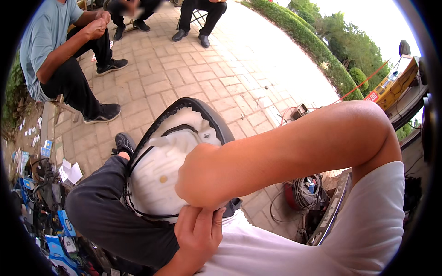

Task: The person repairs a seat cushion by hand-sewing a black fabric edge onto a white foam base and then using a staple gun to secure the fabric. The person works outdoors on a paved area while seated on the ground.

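An upturned scooter seat (pixel 152 184) rests on my lap, its pale plastic underside facing up and its black cover (pixel 221 126) folded over the rim with a ragged edge. A black cord runs along part of the inside. My right hand (pixel 200 177) is closed in a fist over the near right part of the underside; its fingers and anything in them are hidden. Just below it, my left hand (pixel 200 230) has its fingers pressed together at the seat's near edge, touching or almost touching the right hand. What those fingers pinch is hidden.
A seated person in a blue shirt (pixel 50 41) is at upper left, with two more seated people beyond. Packets and small parts (pixel 60 248) litter the left side. A red container with coiled wire (pixel 306 195) stands at right, near a yellow machine (pixel 391 87) and brick paving (pixel 216 69).
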`<state>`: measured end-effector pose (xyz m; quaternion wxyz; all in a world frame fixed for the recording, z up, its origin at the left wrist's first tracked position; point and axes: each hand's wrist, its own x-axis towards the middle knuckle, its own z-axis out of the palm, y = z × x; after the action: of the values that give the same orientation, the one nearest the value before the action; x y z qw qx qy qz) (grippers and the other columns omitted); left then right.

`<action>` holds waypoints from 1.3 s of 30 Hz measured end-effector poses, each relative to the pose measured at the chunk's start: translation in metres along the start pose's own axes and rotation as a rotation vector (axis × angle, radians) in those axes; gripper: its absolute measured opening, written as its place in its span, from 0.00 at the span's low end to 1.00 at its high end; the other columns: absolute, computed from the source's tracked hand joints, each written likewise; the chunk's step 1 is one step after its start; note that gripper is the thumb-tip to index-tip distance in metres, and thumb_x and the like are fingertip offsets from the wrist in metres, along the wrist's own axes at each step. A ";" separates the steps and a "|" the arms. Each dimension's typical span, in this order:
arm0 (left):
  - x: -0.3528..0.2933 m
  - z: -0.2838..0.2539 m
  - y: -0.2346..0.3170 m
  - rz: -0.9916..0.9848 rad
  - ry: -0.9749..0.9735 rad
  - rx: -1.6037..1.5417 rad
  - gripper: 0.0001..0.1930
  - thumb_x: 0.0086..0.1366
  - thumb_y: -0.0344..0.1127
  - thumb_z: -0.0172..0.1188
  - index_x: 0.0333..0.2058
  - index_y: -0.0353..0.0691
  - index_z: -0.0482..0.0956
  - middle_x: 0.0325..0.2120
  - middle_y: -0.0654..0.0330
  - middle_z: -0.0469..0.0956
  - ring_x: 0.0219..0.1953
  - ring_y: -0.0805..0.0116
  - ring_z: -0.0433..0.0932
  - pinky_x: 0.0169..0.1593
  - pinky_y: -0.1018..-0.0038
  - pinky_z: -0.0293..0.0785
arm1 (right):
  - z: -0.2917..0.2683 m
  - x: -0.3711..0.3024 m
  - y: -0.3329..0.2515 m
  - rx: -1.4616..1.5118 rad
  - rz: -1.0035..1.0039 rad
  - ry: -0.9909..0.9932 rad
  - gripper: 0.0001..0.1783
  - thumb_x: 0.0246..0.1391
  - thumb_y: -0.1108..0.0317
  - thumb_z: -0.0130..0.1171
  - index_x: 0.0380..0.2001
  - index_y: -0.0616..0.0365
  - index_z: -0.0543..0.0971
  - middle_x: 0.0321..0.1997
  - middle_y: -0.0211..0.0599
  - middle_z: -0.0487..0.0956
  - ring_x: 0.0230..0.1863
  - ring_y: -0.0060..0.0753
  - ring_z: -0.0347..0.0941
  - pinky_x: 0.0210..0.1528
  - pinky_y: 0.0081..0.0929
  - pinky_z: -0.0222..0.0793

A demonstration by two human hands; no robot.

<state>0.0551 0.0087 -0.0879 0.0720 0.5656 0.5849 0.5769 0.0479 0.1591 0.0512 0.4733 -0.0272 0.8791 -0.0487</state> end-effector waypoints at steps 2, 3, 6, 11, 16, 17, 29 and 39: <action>0.007 -0.003 -0.002 -0.006 0.041 -0.003 0.15 0.58 0.26 0.68 0.43 0.29 0.78 0.33 0.51 0.78 0.29 0.55 0.75 0.31 0.69 0.71 | -0.004 -0.003 0.002 -0.063 -0.021 0.134 0.06 0.46 0.67 0.62 0.26 0.58 0.84 0.26 0.38 0.82 0.30 0.38 0.80 0.24 0.36 0.72; 0.011 -0.006 -0.003 -0.028 0.059 -0.029 0.13 0.60 0.28 0.67 0.41 0.28 0.78 0.33 0.50 0.78 0.29 0.57 0.75 0.31 0.70 0.70 | -0.007 -0.007 0.002 -0.093 -0.029 0.215 0.07 0.47 0.66 0.62 0.27 0.58 0.83 0.27 0.38 0.82 0.30 0.38 0.80 0.25 0.36 0.72; 0.030 -0.033 -0.008 -0.141 0.002 -0.067 0.10 0.60 0.26 0.66 0.39 0.28 0.79 0.30 0.51 0.78 0.28 0.57 0.75 0.31 0.70 0.71 | -0.004 -0.002 0.016 0.147 -0.291 1.361 0.06 0.51 0.70 0.61 0.30 0.61 0.81 0.29 0.37 0.81 0.29 0.36 0.79 0.29 0.31 0.73; 0.074 -0.069 -0.024 -0.320 -0.055 -0.158 0.08 0.63 0.30 0.64 0.33 0.28 0.79 0.25 0.55 0.77 0.27 0.66 0.74 0.33 0.75 0.70 | 0.063 0.001 0.046 0.741 -0.094 2.044 0.09 0.55 0.72 0.62 0.39 0.64 0.79 0.37 0.40 0.79 0.36 0.35 0.77 0.41 0.30 0.72; 0.117 -0.068 -0.050 -0.533 0.041 -0.377 0.11 0.68 0.35 0.61 0.35 0.31 0.80 0.23 0.72 0.71 0.26 0.84 0.65 0.30 0.84 0.60 | 0.095 0.090 0.054 0.937 0.050 1.867 0.51 0.50 0.47 0.69 0.66 0.71 0.58 0.70 0.62 0.55 0.71 0.58 0.54 0.69 0.44 0.54; 0.125 -0.069 -0.060 -0.534 0.042 -0.383 0.11 0.68 0.36 0.61 0.35 0.32 0.80 0.23 0.72 0.72 0.26 0.84 0.65 0.30 0.84 0.60 | 0.088 0.098 0.059 0.895 0.074 1.847 0.56 0.48 0.44 0.69 0.67 0.70 0.55 0.72 0.62 0.52 0.72 0.60 0.51 0.70 0.46 0.51; 0.180 -0.058 -0.082 -0.552 -0.104 -0.254 0.13 0.68 0.39 0.61 0.37 0.32 0.81 0.22 0.71 0.73 0.24 0.85 0.66 0.26 0.82 0.62 | 0.063 0.099 0.107 0.925 0.204 1.659 0.73 0.34 0.32 0.73 0.68 0.74 0.48 0.72 0.65 0.50 0.73 0.63 0.47 0.71 0.52 0.46; 0.156 -0.065 -0.087 -0.448 -0.166 -0.122 0.13 0.66 0.37 0.63 0.29 0.31 0.75 0.20 0.65 0.69 0.23 0.80 0.64 0.27 0.79 0.61 | 0.065 0.089 0.112 0.774 0.023 1.777 0.56 0.47 0.40 0.68 0.68 0.66 0.57 0.72 0.57 0.55 0.72 0.61 0.50 0.71 0.51 0.48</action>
<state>-0.0977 0.1132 -0.0444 0.2801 0.4619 0.6519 0.5322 0.0531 0.2581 -0.0710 -0.3872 0.1857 0.8395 -0.3329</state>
